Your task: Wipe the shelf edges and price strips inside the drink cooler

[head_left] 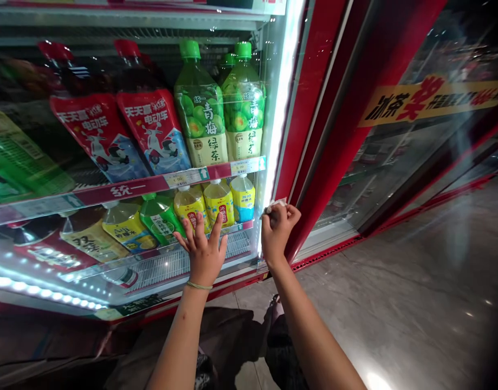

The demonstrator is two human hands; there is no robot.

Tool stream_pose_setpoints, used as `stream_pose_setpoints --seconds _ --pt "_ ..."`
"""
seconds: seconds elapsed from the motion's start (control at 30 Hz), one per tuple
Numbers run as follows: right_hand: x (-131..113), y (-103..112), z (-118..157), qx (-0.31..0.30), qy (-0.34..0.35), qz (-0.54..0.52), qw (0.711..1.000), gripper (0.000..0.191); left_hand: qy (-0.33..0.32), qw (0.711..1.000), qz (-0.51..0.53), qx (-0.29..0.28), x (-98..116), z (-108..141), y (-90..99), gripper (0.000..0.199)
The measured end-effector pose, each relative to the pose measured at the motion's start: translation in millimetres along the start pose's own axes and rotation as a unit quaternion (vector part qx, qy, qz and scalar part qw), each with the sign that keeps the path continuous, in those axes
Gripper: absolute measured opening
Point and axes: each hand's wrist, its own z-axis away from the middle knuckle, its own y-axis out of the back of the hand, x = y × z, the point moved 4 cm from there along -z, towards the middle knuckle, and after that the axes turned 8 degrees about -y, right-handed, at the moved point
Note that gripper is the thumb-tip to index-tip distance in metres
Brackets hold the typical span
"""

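Note:
My left hand [207, 253] is spread flat with fingers apart, at the lower part of the lit drinks fridge's glass door [228, 246]. Behind its fingertips are small yellow-labelled bottles [220, 203] on the lower shelf. At the door's right edge, beside the bright light strip, my right hand [278, 230] is closed. Between its fingers pokes out a small crumpled white tissue [278, 203], mostly hidden by the hand. Whether the left palm presses on the glass is hard to tell.
Green tea bottles [204, 114] and red-labelled bottles [155, 124] stand on the upper shelf. To the right are a red door frame [334, 179] and a second fridge door with a yellow banner [435, 100]. Grey tiled floor [395, 303] lies below.

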Motion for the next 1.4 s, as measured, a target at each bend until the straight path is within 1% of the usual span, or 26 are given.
stream_pose_setpoints --seconds 0.07,0.13,0.17,0.2,0.23,0.3,0.33,0.37,0.47,0.5,0.53,0.6,0.67,0.7,0.73,0.8,0.83,0.9,1.0,1.07,1.17,1.2,1.23,1.33,1.37,1.4 --pt "-5 -5 5 -0.042 0.039 0.041 0.998 0.018 0.003 1.000 -0.002 0.005 1 0 -1.2 0.080" --pt "-16 -11 11 -0.114 0.128 0.057 0.984 0.020 0.006 1.000 -0.006 0.006 0 0 -2.2 0.078" --pt "-21 -13 12 -0.133 0.159 0.051 0.977 0.021 0.007 1.000 -0.006 0.004 0 0 -2.6 0.077" --pt "-22 -12 11 -0.126 0.165 0.039 0.978 0.022 0.007 1.000 -0.006 0.002 0 1 -3.0 0.077" --pt "-21 -10 10 -0.102 0.150 0.027 0.983 0.022 0.006 1.000 -0.006 -0.001 -1 1 -3.2 0.077" --pt "-13 -4 7 -0.028 0.080 0.027 0.996 0.022 0.002 1.000 -0.007 -0.005 -1 1 -3.2 0.078" --pt "-9 -4 8 -0.017 0.063 0.040 0.997 0.021 0.002 1.000 -0.008 -0.005 -1 1 -3.0 0.078" --pt "-8 -6 10 -0.025 0.062 0.053 0.996 0.021 0.003 1.000 -0.006 -0.003 -1 1 -2.6 0.079" --pt "-12 -17 16 -0.123 0.129 0.053 0.982 0.022 0.010 1.000 0.007 0.004 -2 1 -0.9 0.077" --pt "-11 -19 16 -0.134 0.134 0.038 0.981 0.023 0.010 1.000 0.010 0.005 -2 1 -0.2 0.076" --pt "-9 -18 15 -0.119 0.116 0.021 0.986 0.024 0.009 1.000 0.010 0.004 -2 1 0.3 0.076" --pt "1 -14 15 -0.035 0.040 -0.002 0.999 0.027 0.002 1.000 0.003 -0.001 -1 1 1.0 0.077" --pt "8 -11 20 0.032 -0.020 0.002 0.999 0.029 -0.002 1.000 -0.006 -0.002 -1 1 0.9 0.077" --pt "8 -13 23 0.021 -0.020 0.013 0.999 0.028 -0.001 1.000 -0.009 0.000 -1 1 0.9 0.077" --pt "4 -18 26 -0.021 0.005 0.023 1.000 0.026 0.001 1.000 -0.010 0.004 -1 1 0.8 0.076" --pt "-7 -26 30 -0.114 0.083 0.028 0.990 0.023 0.006 1.000 -0.009 0.008 -2 1 0.7 0.074" --pt "-11 -27 29 -0.127 0.110 0.021 0.986 0.022 0.007 1.000 -0.008 0.008 -2 1 0.8 0.074" --pt "-12 -23 23 -0.095 0.101 0.004 0.990 0.022 0.003 1.000 -0.007 0.004 -3 1 1.1 0.073" --pt "-2 -12 17 -0.003 0.032 0.001 0.999 0.021 -0.004 1.000 -0.006 0.002 -4 1 2.4 0.074" --pt "0 -11 21 -0.020 0.047 0.020 0.998 0.021 -0.005 1.000 -0.005 0.003 -5 1 3.9 0.073" --pt "-8 -16 27 -0.121 0.120 0.030 0.985 0.025 0.000 1.000 -0.007 -0.005 -7 2 7.4 0.072" --pt "-11 -15 27 -0.131 0.137 0.015 0.982 0.027 0.001 1.000 -0.009 -0.008 -8 3 9.1 0.071" --pt "-12 -13 25 -0.121 0.143 -0.006 0.982 0.029 0.002 1.000 -0.012 -0.008 -9 3 11.2 0.070" --pt "-11 -5 20 -0.030 0.109 -0.047 0.993 0.037 0.002 1.000 -0.025 -0.001 -13 5 18.1 0.066" --pt "-12 -6 21 -0.016 0.098 -0.047 0.994 0.036 0.001 1.000 -0.030 0.003 -14 6 20.3 0.065" --pt "-13 -8 24 -0.021 0.096 -0.042 0.994 0.033 0.001 0.999 -0.035 0.007 -16 6 22.3 0.064"
